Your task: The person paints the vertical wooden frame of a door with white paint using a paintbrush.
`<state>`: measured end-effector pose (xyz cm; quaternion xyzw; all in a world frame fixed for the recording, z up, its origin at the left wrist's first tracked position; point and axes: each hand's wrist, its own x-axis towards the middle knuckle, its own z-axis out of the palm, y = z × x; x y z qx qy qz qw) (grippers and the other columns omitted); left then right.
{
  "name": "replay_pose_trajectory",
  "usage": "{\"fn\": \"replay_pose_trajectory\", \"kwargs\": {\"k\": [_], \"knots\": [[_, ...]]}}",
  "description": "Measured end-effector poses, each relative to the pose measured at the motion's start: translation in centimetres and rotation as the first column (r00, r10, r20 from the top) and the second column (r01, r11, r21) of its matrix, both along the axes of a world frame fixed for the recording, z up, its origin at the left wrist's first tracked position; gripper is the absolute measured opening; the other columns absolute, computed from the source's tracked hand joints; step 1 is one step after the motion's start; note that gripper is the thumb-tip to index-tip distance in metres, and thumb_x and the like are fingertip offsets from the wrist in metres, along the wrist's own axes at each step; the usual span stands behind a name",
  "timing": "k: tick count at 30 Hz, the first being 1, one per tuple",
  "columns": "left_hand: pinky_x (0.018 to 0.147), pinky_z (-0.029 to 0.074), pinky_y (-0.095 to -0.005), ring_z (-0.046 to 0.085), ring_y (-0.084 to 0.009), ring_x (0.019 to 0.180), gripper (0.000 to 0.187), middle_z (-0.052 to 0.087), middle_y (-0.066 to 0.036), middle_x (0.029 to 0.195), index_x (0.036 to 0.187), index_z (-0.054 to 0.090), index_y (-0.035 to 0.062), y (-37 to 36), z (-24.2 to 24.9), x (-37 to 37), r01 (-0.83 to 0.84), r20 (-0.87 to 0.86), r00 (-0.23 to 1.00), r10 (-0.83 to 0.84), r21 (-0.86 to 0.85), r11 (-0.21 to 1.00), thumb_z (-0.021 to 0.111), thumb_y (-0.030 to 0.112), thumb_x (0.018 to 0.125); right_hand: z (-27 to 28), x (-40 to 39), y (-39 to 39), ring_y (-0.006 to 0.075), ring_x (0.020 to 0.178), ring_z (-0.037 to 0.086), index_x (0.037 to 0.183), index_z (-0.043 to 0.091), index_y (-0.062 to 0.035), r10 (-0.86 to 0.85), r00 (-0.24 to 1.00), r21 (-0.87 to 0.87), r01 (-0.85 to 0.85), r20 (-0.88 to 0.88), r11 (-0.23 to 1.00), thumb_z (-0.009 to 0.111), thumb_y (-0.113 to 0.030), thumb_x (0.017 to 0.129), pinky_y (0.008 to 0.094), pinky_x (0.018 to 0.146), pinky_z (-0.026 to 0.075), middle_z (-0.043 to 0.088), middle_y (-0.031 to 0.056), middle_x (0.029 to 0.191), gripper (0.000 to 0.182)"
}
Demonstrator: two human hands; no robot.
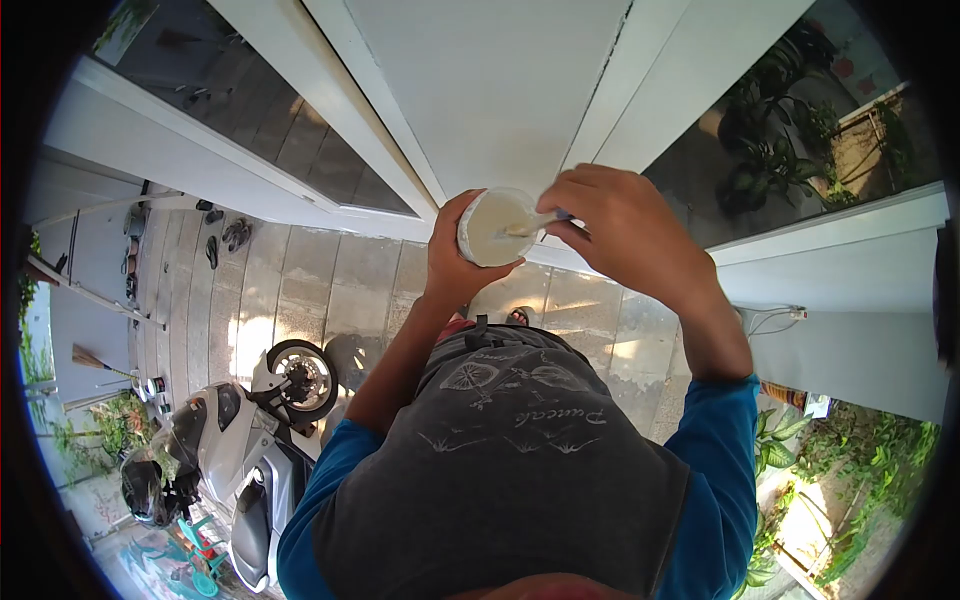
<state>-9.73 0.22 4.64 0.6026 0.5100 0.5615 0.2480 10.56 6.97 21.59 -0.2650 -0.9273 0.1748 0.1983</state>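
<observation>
Nearest the camera is the person's own body: a grey printed shirt (510, 450) with blue sleeves (715, 470) pushed up past the elbows, filling the lower middle of the view. Both forearms reach up and away from it toward a small white cup (493, 227), which serves here as the landmark.

The left hand (452, 255) cradles the cup from below and from its left side, fingers (447, 222) curled around the wall and pressed against it. The cup sits tilted toward the camera, so its pale, creamy contents show. The right hand (625, 235) is just to the right of the cup, touching its rim area; its fingers (572, 222) are pressed together in a pinch on the end of a small stick or spoon (530, 226) whose other end lies in the contents. What kind of tool it is cannot be told.

Directly behind the cup rises a white wall or door frame (500, 90). Below the cup and beyond the shirt lies a tiled floor (300, 290). Well down and left of the cup stands a parked white scooter (235, 450). Far left of the cup, pairs of shoes (225, 240) lie on the tiles. Up and right of the cup, potted plants (770, 130) appear in dark glass; down and right, green foliage (860, 480).
</observation>
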Motion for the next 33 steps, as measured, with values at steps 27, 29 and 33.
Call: {"fn": "replay_pose_trajectory", "kwargs": {"k": [27,29,33], "knots": [[0.093,0.049,-0.0374,0.058,-0.0250,0.112,0.090,0.056,-0.013,0.124,0.131,0.045,0.0047,-0.2,0.6,-0.7,-0.063,0.045,0.997,0.061,0.042,0.997,0.093,0.022,0.058,-1.1,-5.4,2.2,0.0297,0.094,0.060,0.099,0.054,-0.0060,0.227,0.972,-0.150,-0.233,-0.057,0.961,0.066,-0.007,0.087,0.0401,0.081,0.049,0.060,0.0110,0.098,0.017],[0.093,0.049,-0.0377,0.058,-0.0252,0.112,0.090,0.056,-0.013,0.124,0.132,0.045,0.0048,-0.2,0.7,-0.8,-0.063,0.042,0.997,0.062,0.031,0.998,0.093,0.022,0.058,-1.2,-5.7,2.1,0.0295,0.097,0.059,0.099,0.055,-0.0059,0.232,0.972,-0.136,-0.235,-0.036,0.963,0.066,-0.008,0.087,0.0404,0.082,0.049,0.060,0.0109,0.099,0.016],[0.092,0.049,-0.0383,0.057,-0.0259,0.113,0.090,0.055,-0.013,0.124,0.132,0.045,0.0049,-0.3,0.6,-0.9,-0.070,0.030,0.997,0.070,0.003,0.998,0.093,0.024,0.058,-1.4,-6.0,2.1,0.0297,0.097,0.059,0.098,0.056,-0.0057,0.242,0.970,-0.127,-0.242,-0.011,0.962,0.066,-0.009,0.088,0.0405,0.083,0.049,0.060,0.0108,0.099,0.015]]}}
